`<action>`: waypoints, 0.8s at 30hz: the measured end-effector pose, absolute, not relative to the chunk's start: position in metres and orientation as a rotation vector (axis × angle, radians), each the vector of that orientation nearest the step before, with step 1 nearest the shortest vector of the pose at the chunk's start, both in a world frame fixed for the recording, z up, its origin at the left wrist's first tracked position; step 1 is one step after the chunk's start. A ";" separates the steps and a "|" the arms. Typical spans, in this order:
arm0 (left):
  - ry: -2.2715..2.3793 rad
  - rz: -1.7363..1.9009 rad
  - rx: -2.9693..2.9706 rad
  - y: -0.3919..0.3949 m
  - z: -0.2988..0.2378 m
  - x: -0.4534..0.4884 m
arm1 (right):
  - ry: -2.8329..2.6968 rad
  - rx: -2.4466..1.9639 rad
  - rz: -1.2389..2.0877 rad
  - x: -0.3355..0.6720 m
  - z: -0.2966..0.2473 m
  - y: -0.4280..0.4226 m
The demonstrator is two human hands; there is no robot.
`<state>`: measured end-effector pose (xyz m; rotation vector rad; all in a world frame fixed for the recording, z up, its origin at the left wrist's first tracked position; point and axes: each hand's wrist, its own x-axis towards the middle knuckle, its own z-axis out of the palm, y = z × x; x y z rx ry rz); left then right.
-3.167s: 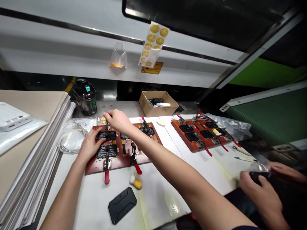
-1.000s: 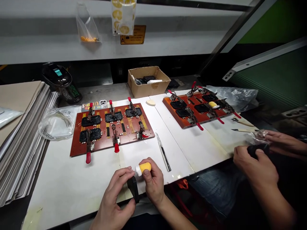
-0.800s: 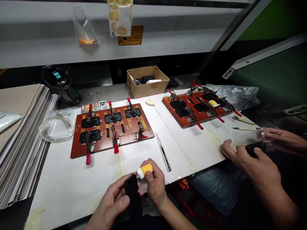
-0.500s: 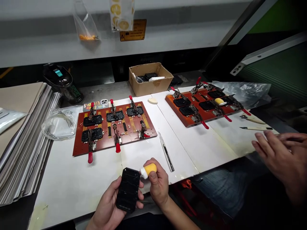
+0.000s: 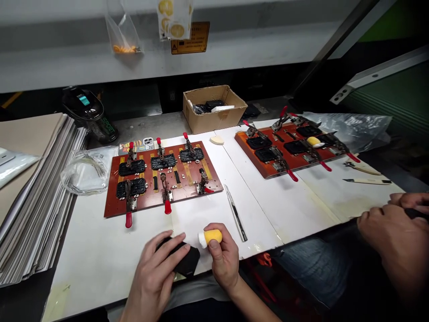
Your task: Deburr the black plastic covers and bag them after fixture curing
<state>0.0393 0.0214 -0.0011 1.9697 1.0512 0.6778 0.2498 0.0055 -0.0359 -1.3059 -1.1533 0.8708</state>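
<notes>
My left hand (image 5: 152,273) grips a black plastic cover (image 5: 188,260), its fingers lying across the top. Part of the cover is hidden beneath them. To the right, my right hand (image 5: 225,257) pinches a stubby yellow piece with a white end (image 5: 212,236) between thumb and fingers. That white end points toward the cover, with a small gap between them. Beyond both hands lies a reddish-brown fixture board (image 5: 184,199) with red-handled toggle clamps and several black plastic parts on it. A knife with a slim blade (image 5: 236,214) rests on the white paper right of the board.
A second clamp board (image 5: 264,167) lies at the right, near a co-worker's hands (image 5: 392,228). A cardboard box (image 5: 214,120) stands at the back. Stacked sheets (image 5: 36,201) and a coiled cable in a plastic bag (image 5: 89,172) are at the left.
My left hand has turned over, with the black cover now under its fingers, tilted and back side up. My right hand barely moved. The co-worker's hands came together lower down.
</notes>
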 end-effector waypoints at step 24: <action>1.469 0.412 2.004 0.013 -0.012 -0.036 | -1.343 -1.398 0.774 0.249 -0.036 0.008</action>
